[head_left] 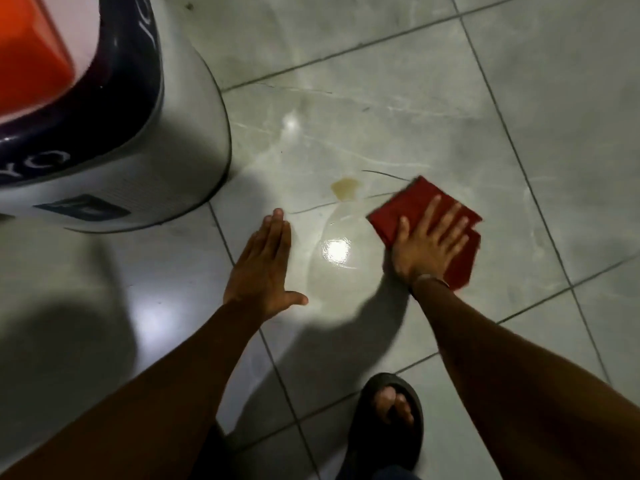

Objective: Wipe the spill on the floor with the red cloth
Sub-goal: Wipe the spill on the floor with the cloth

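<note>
Since the folded cloth (415, 209) looks soft and light, it is best pressed flat under the spread right hand (429, 244) and slid onto the spill (345, 188), while the left hand (261, 265) is held open and empty.

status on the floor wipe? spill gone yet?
Done: the red cloth is folded and down on the tile. In hand: the right hand presses flat on it, beside the spill; the left hand is flat on the floor. Left: the brownish spill is untouched, left of the cloth's edge.
</note>
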